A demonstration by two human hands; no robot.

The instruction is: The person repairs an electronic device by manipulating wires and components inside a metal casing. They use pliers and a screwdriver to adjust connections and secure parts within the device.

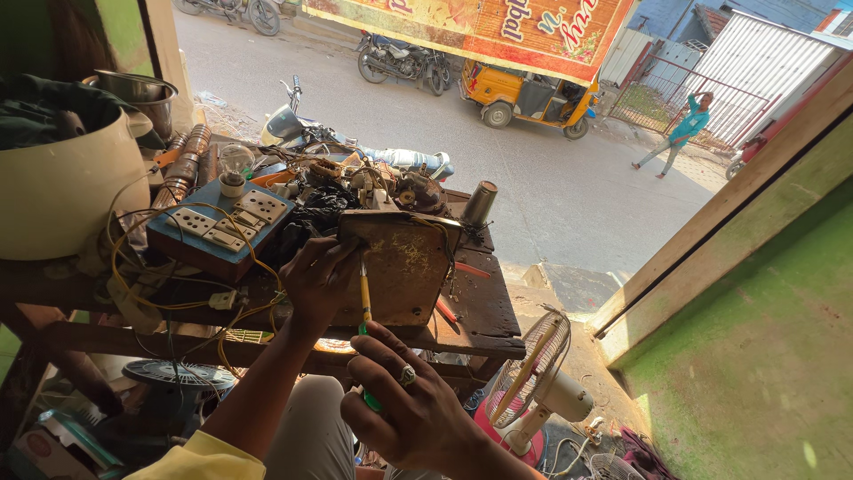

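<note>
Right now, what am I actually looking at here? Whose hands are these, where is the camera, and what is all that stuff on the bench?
There is no machine: a person wears a camera on the head, looking down at their own two hands. The left hand steadies a worn, rusty metal box on a dark wooden workbench. The right hand, with a ring, holds a yellow-shafted screwdriver with a green handle, tip up against the box. Also on the bench: a blue board of white sockets and switches, a clear light bulb, and tangled yellow wires. A small white fan stands below; beyond lies a street.

Cluttered wooden workbench [484,307], switchboard [222,227], metal box [404,267]
</note>
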